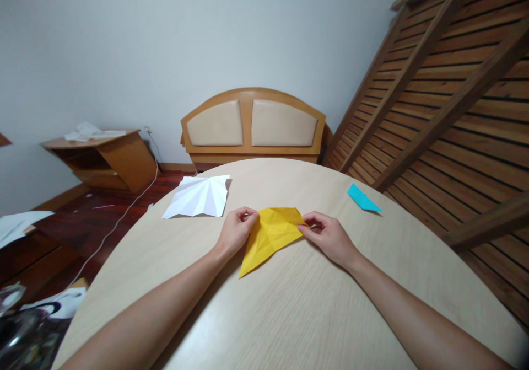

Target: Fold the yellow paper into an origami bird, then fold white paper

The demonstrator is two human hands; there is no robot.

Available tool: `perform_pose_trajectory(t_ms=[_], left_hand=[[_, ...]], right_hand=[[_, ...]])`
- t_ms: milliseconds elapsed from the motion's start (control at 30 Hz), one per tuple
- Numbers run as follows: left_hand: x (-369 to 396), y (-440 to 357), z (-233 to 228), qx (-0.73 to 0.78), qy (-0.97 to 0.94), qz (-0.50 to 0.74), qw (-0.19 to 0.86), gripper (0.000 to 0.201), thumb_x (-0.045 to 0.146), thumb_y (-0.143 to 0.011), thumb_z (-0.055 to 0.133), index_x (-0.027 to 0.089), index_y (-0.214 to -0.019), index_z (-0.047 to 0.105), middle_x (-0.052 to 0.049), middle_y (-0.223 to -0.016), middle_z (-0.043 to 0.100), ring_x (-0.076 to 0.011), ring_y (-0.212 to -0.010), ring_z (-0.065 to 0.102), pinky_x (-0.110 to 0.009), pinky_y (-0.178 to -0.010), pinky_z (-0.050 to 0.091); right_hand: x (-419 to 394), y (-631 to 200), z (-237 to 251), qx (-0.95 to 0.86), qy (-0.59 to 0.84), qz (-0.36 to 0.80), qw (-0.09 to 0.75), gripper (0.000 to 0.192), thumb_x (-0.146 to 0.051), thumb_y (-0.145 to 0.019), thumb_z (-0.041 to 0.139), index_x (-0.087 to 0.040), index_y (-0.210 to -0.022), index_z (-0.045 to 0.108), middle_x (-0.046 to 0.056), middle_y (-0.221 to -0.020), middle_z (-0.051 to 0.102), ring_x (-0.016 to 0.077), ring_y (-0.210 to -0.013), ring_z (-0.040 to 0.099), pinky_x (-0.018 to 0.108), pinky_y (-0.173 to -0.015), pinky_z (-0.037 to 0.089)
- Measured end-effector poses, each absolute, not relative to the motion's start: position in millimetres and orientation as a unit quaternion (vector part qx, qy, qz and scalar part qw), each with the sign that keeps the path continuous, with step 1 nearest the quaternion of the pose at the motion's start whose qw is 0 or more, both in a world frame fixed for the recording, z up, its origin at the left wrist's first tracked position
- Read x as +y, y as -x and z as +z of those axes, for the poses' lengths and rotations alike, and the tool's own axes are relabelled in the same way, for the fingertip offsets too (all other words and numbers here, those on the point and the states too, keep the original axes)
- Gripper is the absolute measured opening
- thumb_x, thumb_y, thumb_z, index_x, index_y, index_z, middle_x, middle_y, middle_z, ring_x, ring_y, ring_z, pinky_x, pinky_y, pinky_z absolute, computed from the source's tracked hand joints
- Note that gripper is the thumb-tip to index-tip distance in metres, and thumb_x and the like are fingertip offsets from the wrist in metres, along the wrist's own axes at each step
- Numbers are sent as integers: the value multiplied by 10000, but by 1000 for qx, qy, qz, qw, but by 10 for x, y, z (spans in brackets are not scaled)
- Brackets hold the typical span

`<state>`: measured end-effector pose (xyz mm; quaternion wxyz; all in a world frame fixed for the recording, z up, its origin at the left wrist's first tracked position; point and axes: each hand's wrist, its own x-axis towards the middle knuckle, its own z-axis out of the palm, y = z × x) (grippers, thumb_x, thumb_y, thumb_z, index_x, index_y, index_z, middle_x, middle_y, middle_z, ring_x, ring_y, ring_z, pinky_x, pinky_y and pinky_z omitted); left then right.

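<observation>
Pinching the creased yellow paper (273, 233) at its two upper corners, the left hand (236, 230) and right hand (328, 236) each closed thumb and fingers on an edge. The sheet lay near the middle of the round wooden table (289, 309), between a pleated white paper (199, 196) and a folded blue piece (362, 198).
</observation>
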<state>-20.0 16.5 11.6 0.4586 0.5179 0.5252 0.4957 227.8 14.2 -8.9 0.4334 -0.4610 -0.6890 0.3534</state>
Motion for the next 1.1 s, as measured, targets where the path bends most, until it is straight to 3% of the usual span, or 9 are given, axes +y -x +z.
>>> perform_pose_trajectory(t_ms=[233, 400, 500, 633, 900, 1100], left_hand=[[96, 145, 127, 503, -524, 491, 481, 198, 308, -640, 764, 133, -682, 681, -17, -569, 629, -113, -503, 526, -200, -473, 346], [81, 103, 101, 497, -515, 480, 507, 247, 323, -631, 812, 124, -716, 692, -35, -570, 644, -122, -500, 540, -205, -470, 355], [111, 121, 82, 500, -504, 475, 520, 298, 357, -647, 828, 117, -781, 713, -23, -541, 625, -114, -467, 521, -203, -456, 340], [142, 155, 73, 506, -491, 473, 529, 326, 389, -670, 836, 118, -819, 735, -6, -512, 596, -108, -448, 503, -202, -445, 311], [131, 149, 70, 497, -476, 482, 543, 418, 477, -667, 821, 120, -852, 707, -28, -600, 657, -133, -501, 570, -213, -477, 368], [76, 111, 106, 475, -478, 489, 554, 405, 494, -671, 805, 139, -823, 683, -33, -650, 688, -151, -545, 608, -229, -515, 418]], right_hand=[[83, -2237, -35, -716, 424, 360, 423, 209, -370, -877, 682, -204, -1004, 686, 63, -990, 752, 236, -882, 702, 351, -801, 563], [55, -2218, -30, -718, 438, 343, 419, 155, -360, -875, 686, -209, -910, 692, 42, -866, 732, 229, -803, 682, 318, -693, 538], [63, -2233, -21, -730, 431, 313, 428, 69, -252, -858, 653, -210, -882, 702, 39, -850, 727, 218, -789, 675, 320, -700, 531], [76, -2264, -5, -786, 383, 235, 425, 286, -32, -737, 542, -218, -863, 720, 32, -872, 722, 207, -833, 671, 332, -770, 524], [51, -2286, 12, -871, 287, 80, 390, 502, -4, -779, 533, -292, -1124, 756, 53, -929, 682, 213, -875, 646, 366, -779, 554], [-30, -2215, 59, -921, 226, 41, 315, 547, -30, -865, 533, -273, -1343, 639, 121, -1302, 646, 257, -1212, 596, 451, -997, 533]])
